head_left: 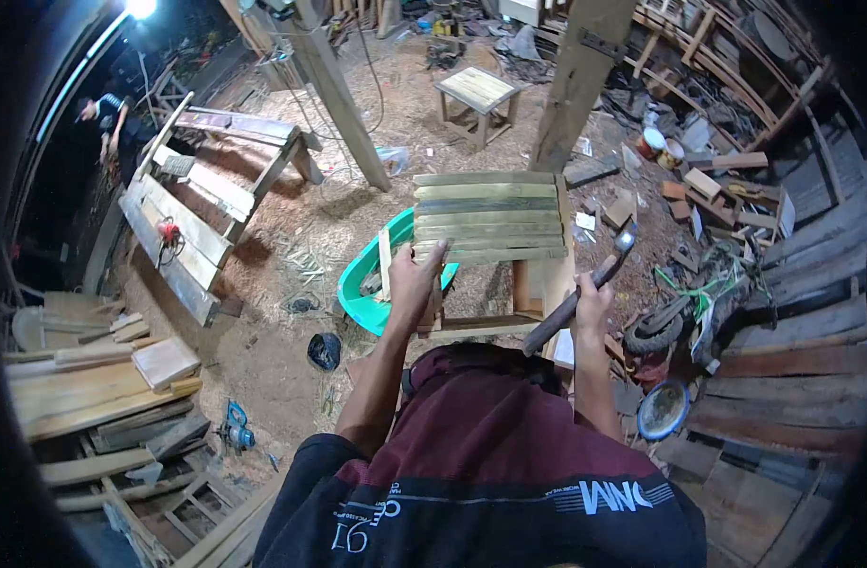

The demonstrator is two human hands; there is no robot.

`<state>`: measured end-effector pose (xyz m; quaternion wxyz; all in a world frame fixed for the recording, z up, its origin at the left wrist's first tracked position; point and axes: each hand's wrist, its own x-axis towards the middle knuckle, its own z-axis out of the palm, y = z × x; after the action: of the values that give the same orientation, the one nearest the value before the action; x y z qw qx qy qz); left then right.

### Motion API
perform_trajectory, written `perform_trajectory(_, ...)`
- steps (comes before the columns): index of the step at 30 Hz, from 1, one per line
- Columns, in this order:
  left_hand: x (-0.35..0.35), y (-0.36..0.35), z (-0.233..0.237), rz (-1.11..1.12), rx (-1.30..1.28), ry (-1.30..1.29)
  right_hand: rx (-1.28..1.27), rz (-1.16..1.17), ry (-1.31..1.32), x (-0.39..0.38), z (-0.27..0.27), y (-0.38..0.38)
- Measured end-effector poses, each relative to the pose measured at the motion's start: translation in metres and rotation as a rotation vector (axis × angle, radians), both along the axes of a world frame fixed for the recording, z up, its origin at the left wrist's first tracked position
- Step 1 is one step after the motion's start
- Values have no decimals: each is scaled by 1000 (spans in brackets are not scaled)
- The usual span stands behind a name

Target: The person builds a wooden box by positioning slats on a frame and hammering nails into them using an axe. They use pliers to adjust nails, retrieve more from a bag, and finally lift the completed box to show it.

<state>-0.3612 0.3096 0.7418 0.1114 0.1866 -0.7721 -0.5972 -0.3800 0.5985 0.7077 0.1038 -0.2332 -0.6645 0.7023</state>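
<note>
A small wooden frame (471, 327) stands directly before me, partly covered by a top of several narrow slats (490, 218). My left hand (417, 279) is at the near left corner of that top, its fingers closed on the edge of the nearest wooden slat (500, 255). To the right of the frame, my right hand (592, 305) is wrapped around a hammer (555, 327). The hammer is tilted, with its metal head (626, 237) up and away from me. Whether a nail is between my left fingers is too small to tell.
A green plastic tub (362, 308) sits left of the frame. Wooden posts (571, 90) rise ahead, near a small stool (479, 88). On the left are a plank bench (173, 232), a blue power tool (235, 428) and stacked boards; a bicycle (684, 317) and wood offcuts lie right. Another person (112, 118) stands far left.
</note>
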Motion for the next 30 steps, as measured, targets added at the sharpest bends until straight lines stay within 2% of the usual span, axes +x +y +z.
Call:
perform_trajectory(2, -5, 8, -1, -16, 13, -16, -163, -52, 24, 4, 2, 2)
perform_trajectory(4, -6, 21, 4, -40, 17, -31, -85, -97, 98, 6, 3, 7)
perform_trajectory(5, -9, 25, -4, -81, 15, 11, -178, -73, 30, 10, 7, 14)
perform_trajectory(6, -9, 35, 4, -105, 24, -9, -98, -53, -27, 12, -3, 28)
perform_trajectory(8, -14, 51, 0, -131, -129, 31, -62, -73, -46, 18, -12, 51)
perform_trajectory(10, -19, 73, -15, -135, 15, -81, -27, -109, -57, 30, -10, 71)
perform_trajectory(11, -20, 82, -13, -156, -39, -145, 14, -139, -76, 36, -13, 81)
perform_trajectory(13, -24, 106, -32, -239, 12, -105, 68, -216, -44, 49, -27, 104)
perform_trajectory(16, -36, 144, -75, -345, 63, -47, 29, -312, -157, 77, -36, 137)
perform_trajectory(18, -38, 166, -92, -410, 136, -34, 12, -386, -132, 94, -41, 145)
perform_trajectory(19, -42, 178, -98, -407, -76, -139, 19, -430, -163, 103, -52, 156)
perform_trajectory(22, -53, 219, -97, -592, -66, -136, -27, -580, -261, 126, -77, 172)
perform_trajectory(23, -60, 224, -138, -617, 17, -198, -27, -622, -285, 130, -83, 174)
perform_trajectory(26, -79, 253, -169, -755, -78, -232, -18, -716, -296, 143, -126, 178)
perform_trajectory(27, -88, 264, -189, -788, -70, -390, -16, -724, -285, 146, -144, 184)
perform_trajectory(30, -106, 298, -244, -875, -344, -313, 28, -781, -337, 147, -210, 199)
